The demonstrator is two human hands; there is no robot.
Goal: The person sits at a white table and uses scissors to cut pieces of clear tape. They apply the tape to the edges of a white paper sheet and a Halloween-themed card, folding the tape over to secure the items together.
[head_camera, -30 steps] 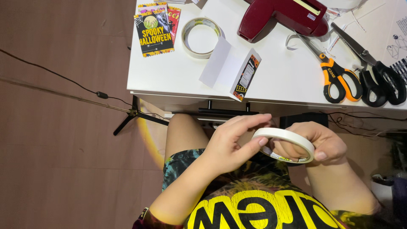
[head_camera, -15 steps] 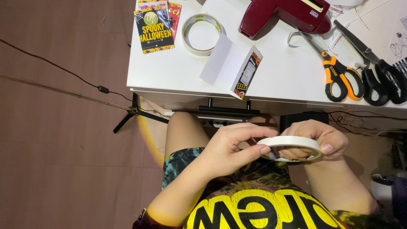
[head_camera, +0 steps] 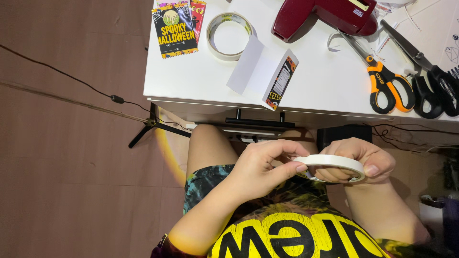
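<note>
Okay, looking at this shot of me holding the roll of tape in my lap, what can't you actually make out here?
Head view only:
- Loose end of the white tape roll: covered by the left hand fingertips.
- Far side of the roll: hidden inside the right hand grip.
- Black scissors: cut off by the right edge.
- Red tape dispenser: cropped by the top edge.
- Under the white table: too dark.

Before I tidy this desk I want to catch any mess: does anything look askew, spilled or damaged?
Nothing is spilled or broken. One oddity: the folded white card juts past the table front edge and could slip off. Both hands, left hand and right hand, hold a white tape roll over the lap.
</note>
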